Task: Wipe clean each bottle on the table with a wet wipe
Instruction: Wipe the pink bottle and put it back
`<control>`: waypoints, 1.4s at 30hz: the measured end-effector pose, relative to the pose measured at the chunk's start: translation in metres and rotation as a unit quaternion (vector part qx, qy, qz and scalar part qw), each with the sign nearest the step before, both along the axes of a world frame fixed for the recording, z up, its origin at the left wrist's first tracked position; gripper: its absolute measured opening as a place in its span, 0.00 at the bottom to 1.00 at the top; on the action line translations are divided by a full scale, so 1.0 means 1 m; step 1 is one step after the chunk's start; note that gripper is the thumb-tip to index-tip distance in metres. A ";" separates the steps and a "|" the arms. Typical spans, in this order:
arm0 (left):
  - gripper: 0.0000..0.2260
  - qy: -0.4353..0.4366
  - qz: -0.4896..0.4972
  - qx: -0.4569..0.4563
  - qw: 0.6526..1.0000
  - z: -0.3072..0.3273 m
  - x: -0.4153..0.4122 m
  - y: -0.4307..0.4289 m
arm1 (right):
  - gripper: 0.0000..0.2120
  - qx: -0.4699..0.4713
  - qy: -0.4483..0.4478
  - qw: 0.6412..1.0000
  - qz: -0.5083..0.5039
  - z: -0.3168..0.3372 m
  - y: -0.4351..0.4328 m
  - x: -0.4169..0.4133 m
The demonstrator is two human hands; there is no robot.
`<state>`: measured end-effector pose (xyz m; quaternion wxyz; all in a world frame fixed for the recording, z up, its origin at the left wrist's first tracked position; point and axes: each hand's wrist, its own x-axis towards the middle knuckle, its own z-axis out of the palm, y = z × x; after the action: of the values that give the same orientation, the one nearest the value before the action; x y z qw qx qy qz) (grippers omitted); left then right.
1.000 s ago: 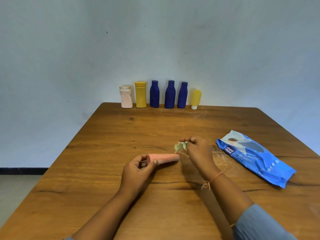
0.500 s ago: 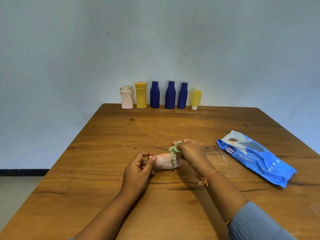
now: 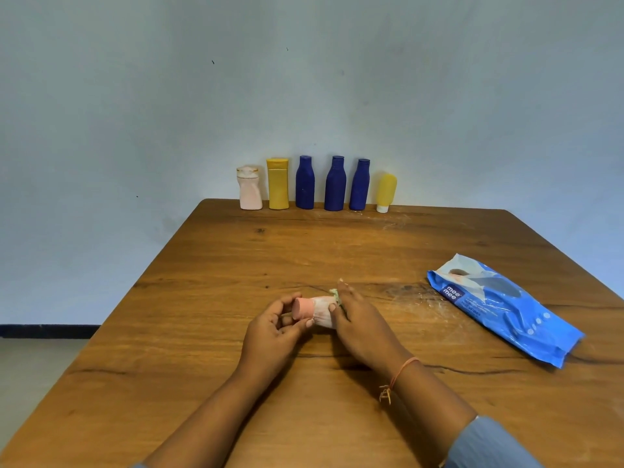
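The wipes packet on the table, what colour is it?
The wipes packet is bright blue with a paler, whitish far end. The head view shows it best.

Plain room — wooden table [image 3: 304, 251] against pale-blue wall [image 3: 304, 79]

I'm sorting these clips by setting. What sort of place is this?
Probably a plain room, perhaps at home: a wooden table against a bare pale wall, toiletry bottles lined along its far edge, and a wipes pack.
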<state>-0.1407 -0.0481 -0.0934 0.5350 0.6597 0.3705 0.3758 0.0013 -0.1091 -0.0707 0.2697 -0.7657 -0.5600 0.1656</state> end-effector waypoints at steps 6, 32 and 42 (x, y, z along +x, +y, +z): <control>0.19 0.020 -0.010 0.042 0.999 0.003 0.000 -0.002 | 0.24 0.051 -0.049 0.997 0.013 0.011 0.002 -0.010; 0.18 0.089 0.005 0.083 0.993 0.004 0.002 -0.004 | 0.25 0.111 -0.015 0.994 -0.017 -0.002 0.003 -0.041; 0.15 0.112 0.031 0.062 0.991 -0.005 0.005 0.001 | 0.26 0.094 -0.097 0.990 0.039 -0.012 0.001 -0.001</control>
<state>-0.1360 -0.0471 -0.0987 0.4361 0.7176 0.4246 0.3385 0.0007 -0.1076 -0.0823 0.2778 -0.7268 -0.6263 0.0479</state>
